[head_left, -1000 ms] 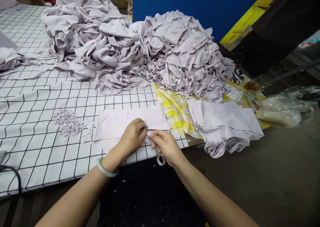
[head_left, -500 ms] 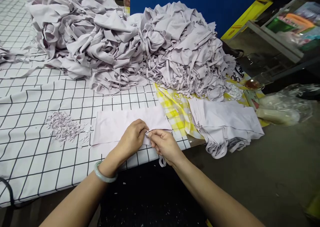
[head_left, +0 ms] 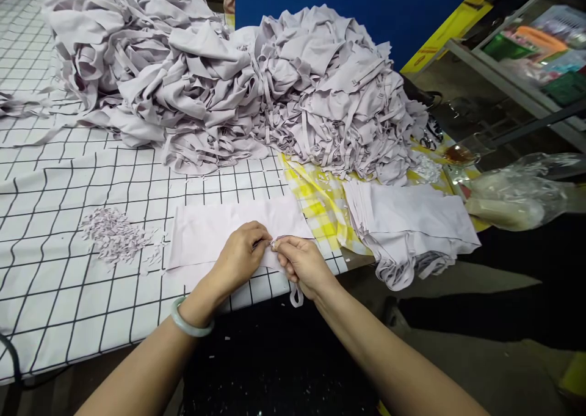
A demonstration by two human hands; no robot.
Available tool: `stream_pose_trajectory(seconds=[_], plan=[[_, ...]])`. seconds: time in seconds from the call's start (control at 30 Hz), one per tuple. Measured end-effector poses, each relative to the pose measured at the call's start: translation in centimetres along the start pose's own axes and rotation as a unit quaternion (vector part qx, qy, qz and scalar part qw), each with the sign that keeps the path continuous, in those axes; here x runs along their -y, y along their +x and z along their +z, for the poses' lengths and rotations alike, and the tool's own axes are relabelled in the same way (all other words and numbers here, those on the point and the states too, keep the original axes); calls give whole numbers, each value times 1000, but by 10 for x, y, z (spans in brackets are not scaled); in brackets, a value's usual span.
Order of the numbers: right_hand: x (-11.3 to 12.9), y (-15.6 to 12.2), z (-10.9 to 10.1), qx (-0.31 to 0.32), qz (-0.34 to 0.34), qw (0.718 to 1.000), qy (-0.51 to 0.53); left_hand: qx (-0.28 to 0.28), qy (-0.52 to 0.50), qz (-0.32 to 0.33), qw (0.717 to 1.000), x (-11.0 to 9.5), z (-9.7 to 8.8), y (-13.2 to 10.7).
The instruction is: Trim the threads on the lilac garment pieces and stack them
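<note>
The left hand (head_left: 242, 254) pinches a pale-lilac rectangular cloth panel (head_left: 213, 229); the right hand (head_left: 301, 264) has fingers closed on a small whitish piece (head_left: 273, 244), now more covered than moments ago, work seemingly ongoing.

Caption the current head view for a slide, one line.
Left hand and right hand pinch close together over a pale fabric panel, a narrow loop hanging below, heaped cloth behind.

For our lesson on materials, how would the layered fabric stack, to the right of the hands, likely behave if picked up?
The fabric stack would probably flop, since its near side sags in loose folds. Its layers may slide apart, as no tie is visible around them.
</note>
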State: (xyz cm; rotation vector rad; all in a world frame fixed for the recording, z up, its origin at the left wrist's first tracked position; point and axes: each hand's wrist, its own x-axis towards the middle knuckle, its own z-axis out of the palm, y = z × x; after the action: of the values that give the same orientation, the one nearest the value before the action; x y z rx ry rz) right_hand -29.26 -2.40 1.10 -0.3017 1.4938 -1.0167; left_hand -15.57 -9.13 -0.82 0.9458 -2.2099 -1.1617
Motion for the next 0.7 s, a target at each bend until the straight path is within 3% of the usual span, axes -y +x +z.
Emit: stream_pose_trajectory(seconds=[0.17, 0.33, 0.5, 0.63, 0.7], plan=[[3, 1, -2, -29, 4, 999, 25, 5, -3, 0, 1000, -2, -4, -1], [-3, -39, -19, 36, -18, 998, -53, 34, 61, 45, 997, -2, -14, 9], [-42, -85, -40, -3, -83, 978, -194, 86, 220, 89, 968, 12, -3, 21], [-80, -87, -53, -23, -95, 975, -200, 97, 263, 83, 956, 22, 12, 23], [-91, -85, -58, -44, -140, 970, -195, 111, 264, 73, 955, 23, 12, 26]])
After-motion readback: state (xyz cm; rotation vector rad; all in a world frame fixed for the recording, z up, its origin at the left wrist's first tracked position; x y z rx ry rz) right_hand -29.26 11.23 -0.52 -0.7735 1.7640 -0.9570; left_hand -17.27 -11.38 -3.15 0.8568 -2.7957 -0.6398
